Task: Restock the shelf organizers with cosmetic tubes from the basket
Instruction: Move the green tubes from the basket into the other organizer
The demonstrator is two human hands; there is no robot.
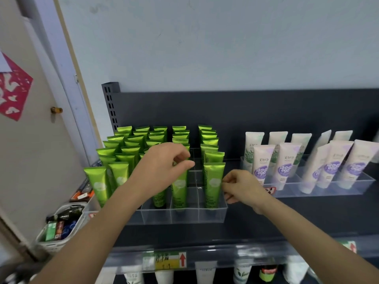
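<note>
Left hand (164, 167) pinches the green tube (179, 187) by its crimped top, down in the clear organizer (184, 217).
It stands in the front row under the pinch. One slot to the right, the right hand (240, 185) curls against the neighbouring tube (213, 181); gripping or only touching, can't tell. Let go crooked and it could lean onto the packed rows behind the grip. The left wrist hides the tubes beside it.

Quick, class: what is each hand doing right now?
Left hand: pinches middle green tube by its top.
Right hand: curled beside right green tube; grip cannot be told.
</note>
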